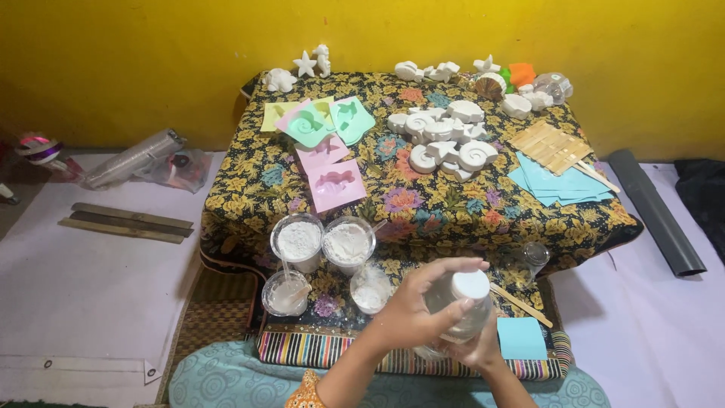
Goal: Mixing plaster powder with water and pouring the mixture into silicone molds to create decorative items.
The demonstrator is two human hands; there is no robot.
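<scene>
A: Which step is this?

B: Opening or closing a bottle, I'd judge. The left hand wraps its fingers over the white cap of the clear bottle, at six o'clock on the low table. The right hand clasps the bottle from beneath.

A: What does the next move call for?

B: A steady hold below while the cap turns. The cups of white powder stand at ten o'clock of the bottle, near enough to knock.

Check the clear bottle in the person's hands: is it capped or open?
Capped. A white cap sits on the clear bottle, which the left hand grips from the side while the right hand supports it underneath.
</scene>
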